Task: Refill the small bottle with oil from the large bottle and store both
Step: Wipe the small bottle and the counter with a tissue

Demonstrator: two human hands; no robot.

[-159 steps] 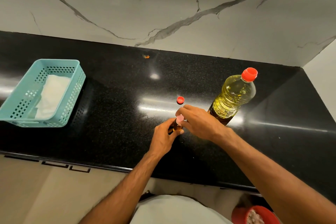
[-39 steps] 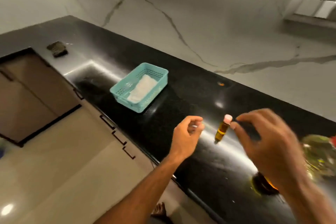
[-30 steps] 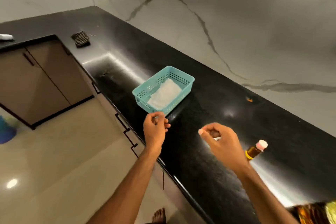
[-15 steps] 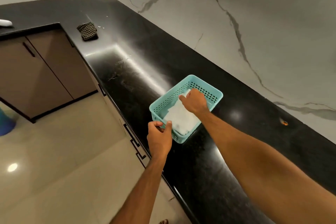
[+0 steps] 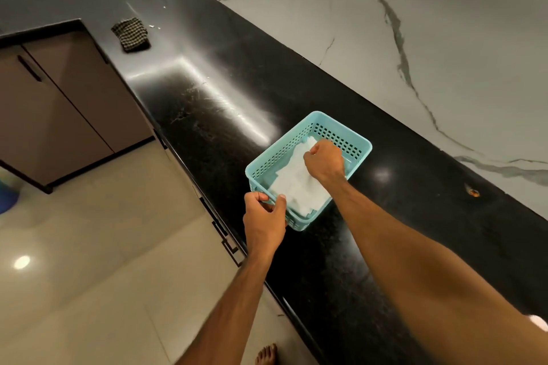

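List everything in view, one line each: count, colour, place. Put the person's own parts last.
Counter: one, black, running along the wall.
Wall: one, white marble with grey veins, behind the counter.
Basket: one, teal, near the counter's front edge.
Paper: white, inside the basket.
Cloth: one, checked, far end of the counter.
Cabinets: brown, far left.
Floor: beige tiles, left.
Left hand: one, gripping the basket's near rim.
Right hand: one, closed, inside the basket on the paper.
Foot: one, bare, bottom edge.
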